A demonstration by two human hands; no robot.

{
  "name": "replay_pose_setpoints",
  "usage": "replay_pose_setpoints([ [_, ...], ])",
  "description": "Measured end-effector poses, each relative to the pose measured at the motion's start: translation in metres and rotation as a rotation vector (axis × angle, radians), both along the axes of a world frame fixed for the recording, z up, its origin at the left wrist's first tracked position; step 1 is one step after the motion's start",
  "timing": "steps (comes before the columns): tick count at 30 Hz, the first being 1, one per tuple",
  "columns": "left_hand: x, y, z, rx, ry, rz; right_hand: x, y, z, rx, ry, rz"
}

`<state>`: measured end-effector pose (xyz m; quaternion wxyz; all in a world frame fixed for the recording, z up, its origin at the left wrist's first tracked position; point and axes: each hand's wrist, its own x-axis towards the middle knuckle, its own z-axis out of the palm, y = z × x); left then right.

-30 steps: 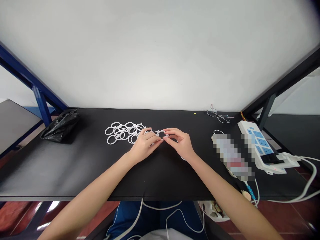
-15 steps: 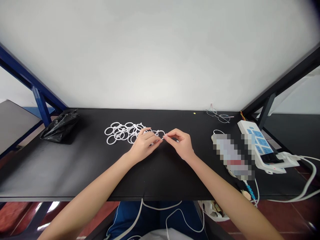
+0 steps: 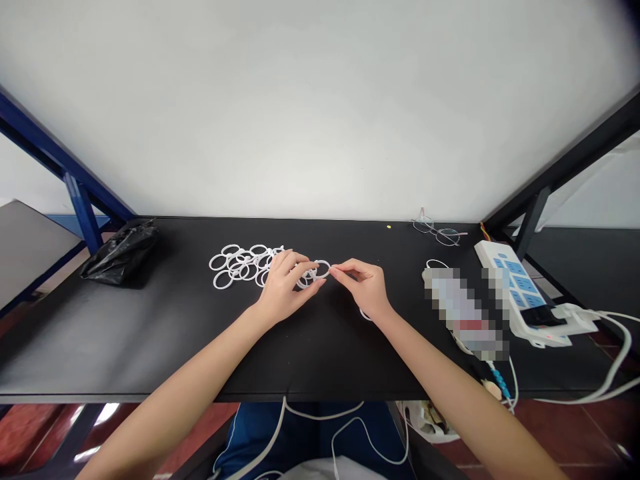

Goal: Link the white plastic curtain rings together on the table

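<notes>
A cluster of several linked white plastic rings lies on the black table, left of centre. My left hand rests at the cluster's right end, its fingers pinched on the last rings. My right hand meets it from the right, thumb and forefinger pinched on one white ring that touches the chain's end. Another white ring peeks out from under my right wrist.
A crumpled black plastic bag sits at the table's far left. Eyeglasses lie at the back right. A white and blue power strip with plugs and white cables lies at the right, beside a blurred-out object.
My right hand has shifted slightly and now holds the ring up against the chain's end. My left fingers have spread a little over the last rings. The ring under my right wrist shows again.
</notes>
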<state>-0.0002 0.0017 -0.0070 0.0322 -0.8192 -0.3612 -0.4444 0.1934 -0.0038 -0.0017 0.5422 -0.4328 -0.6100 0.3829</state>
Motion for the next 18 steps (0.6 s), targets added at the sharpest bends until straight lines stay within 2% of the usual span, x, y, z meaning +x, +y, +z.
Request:
replay_pose_setpoints([
  [3,-0.0023,-0.0013,0.0016,-0.063,0.003,-0.033,-0.0016,-0.0018,0.0016,-0.020,0.041,0.085],
  [7,-0.0031,-0.0033,0.0027,-0.173,0.029,-0.076,-0.0055,-0.0057,0.0010,0.027,0.087,0.165],
  [12,0.0000,-0.0041,0.0035,-0.187,0.015,-0.082,-0.0094,-0.0075,-0.0007,0.049,0.121,0.203],
  [15,0.0006,-0.0029,0.0029,-0.158,0.000,-0.058,-0.0092,-0.0081,-0.0011,0.099,0.030,0.198],
  [18,0.0000,-0.0020,0.0030,-0.104,-0.005,-0.052,-0.0081,-0.0104,-0.0011,0.232,-0.195,0.179],
])
